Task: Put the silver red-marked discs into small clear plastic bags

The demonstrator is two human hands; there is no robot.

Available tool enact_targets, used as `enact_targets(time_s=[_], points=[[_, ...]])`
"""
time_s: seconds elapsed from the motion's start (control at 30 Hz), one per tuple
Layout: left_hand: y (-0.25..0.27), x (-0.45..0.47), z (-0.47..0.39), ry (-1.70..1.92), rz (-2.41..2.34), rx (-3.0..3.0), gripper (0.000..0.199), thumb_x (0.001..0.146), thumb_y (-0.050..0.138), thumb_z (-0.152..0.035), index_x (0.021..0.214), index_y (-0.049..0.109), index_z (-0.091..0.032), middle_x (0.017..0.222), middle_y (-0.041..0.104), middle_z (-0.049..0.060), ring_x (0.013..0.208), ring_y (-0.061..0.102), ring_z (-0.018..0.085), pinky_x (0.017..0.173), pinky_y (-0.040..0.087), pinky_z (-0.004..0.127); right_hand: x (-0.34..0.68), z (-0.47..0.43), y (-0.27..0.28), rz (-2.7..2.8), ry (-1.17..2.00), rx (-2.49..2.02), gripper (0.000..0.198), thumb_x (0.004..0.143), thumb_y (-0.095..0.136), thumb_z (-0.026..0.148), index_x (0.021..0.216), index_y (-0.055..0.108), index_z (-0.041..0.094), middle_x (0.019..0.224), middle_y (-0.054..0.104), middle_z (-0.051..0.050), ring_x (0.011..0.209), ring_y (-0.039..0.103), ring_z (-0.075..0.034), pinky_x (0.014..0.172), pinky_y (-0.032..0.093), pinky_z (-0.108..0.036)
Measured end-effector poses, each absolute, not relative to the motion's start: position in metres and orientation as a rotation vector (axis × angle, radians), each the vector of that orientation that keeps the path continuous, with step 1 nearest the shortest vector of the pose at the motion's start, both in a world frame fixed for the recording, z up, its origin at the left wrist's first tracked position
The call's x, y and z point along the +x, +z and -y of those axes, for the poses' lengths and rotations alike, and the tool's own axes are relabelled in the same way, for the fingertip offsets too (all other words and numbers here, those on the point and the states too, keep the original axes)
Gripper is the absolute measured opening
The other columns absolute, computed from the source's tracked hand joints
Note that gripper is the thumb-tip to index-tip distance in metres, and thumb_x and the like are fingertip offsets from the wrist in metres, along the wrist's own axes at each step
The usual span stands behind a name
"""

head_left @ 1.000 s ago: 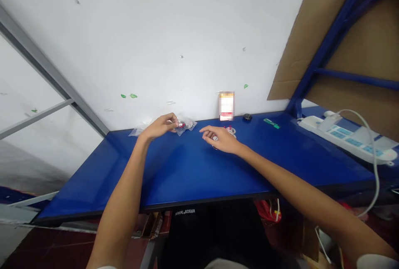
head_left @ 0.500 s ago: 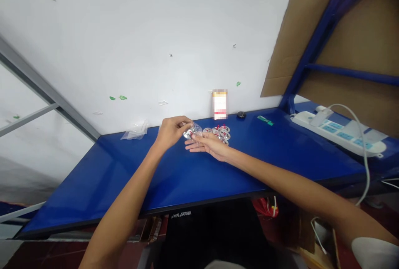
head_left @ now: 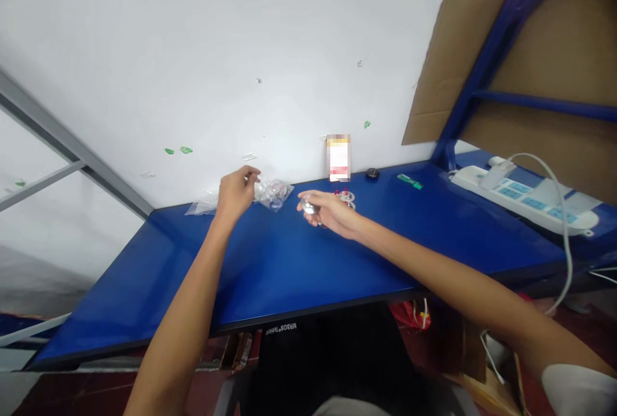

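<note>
A small shiny metal disc point(head_left: 310, 206) is gripped between the thumb and fingers of my right hand point(head_left: 333, 213). Behind that hand, partly hidden by it, several round silvery discs point(head_left: 346, 197) with red bits on top lie on the blue table point(head_left: 289, 274). My left hand point(head_left: 237, 191) is to the left with its fingers curled in. At its fingertips is a crumpled clear plastic bag point(head_left: 276, 195) with shiny contents I cannot make out; the fingers appear closed on its near edge.
A flat clear plastic bag point(head_left: 200, 205) lies by the wall at left. At the back are a blurred-out upright card point(head_left: 339, 157), a round black object point(head_left: 372, 173) and a green strip point(head_left: 410, 181). A white power strip point(head_left: 523, 200) with a cable is at right.
My hands were together around a disc in clear plastic. Now they are apart: my left hand has moved left beside the plastic bag, while my right hand keeps a disc.
</note>
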State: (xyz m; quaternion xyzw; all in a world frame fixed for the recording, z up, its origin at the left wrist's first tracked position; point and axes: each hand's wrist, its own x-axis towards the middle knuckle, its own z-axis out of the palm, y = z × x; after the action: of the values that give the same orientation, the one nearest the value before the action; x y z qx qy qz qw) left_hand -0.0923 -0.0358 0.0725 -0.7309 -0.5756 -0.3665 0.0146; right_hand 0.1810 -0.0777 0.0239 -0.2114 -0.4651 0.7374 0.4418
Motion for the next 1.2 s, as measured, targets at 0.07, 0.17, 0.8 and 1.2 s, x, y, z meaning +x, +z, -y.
enact_targets(time_s=[0.07,0.17,0.8,1.2], points=[[0.065,-0.104,0.028,-0.794,1.904,-2.235,0.025,0.097,0.060,-0.023,0.115,0.076,-0.018,0.107,0.080,0.013,0.101,0.072,0.031,0.092,0.054,0.042,0.195,0.073,0.034,1.170,1.858,-0.495,0.018,0.100,0.068,0.026,0.115,0.073,0.015,0.111,0.081,-0.012,0.075,0.071,-0.017,0.061,0.062,-0.027],[0.063,-0.096,0.033,-0.802,1.760,-2.196,0.032,0.097,0.064,-0.027,0.125,0.073,-0.014,0.127,0.073,0.020,0.119,0.065,0.038,0.103,0.051,0.051,0.212,0.067,0.043,1.312,1.749,-0.559,0.021,0.099,0.073,0.026,0.117,0.075,0.015,0.123,0.080,-0.015,0.092,0.078,-0.021,0.080,0.068,-0.031],[0.047,-0.021,0.066,-1.390,1.162,-2.920,0.021,0.110,0.056,-0.039,0.105,0.067,-0.022,0.109,0.069,0.009,0.096,0.067,0.021,0.079,0.057,0.035,0.210,0.055,0.024,1.622,1.394,-0.797,0.052,0.093,0.071,0.072,0.092,0.063,0.021,0.071,0.070,0.000,0.051,0.055,-0.012,0.047,0.041,-0.023],[0.029,-0.006,0.063,-1.991,1.660,-2.976,0.035,0.088,0.084,-0.049,0.096,0.070,-0.018,0.087,0.075,0.005,0.072,0.072,0.018,0.068,0.061,0.032,0.219,0.064,0.031,2.085,0.310,-0.935,0.023,0.098,0.075,0.046,0.110,0.078,0.027,0.085,0.074,-0.001,0.072,0.063,-0.018,0.070,0.045,-0.029]])
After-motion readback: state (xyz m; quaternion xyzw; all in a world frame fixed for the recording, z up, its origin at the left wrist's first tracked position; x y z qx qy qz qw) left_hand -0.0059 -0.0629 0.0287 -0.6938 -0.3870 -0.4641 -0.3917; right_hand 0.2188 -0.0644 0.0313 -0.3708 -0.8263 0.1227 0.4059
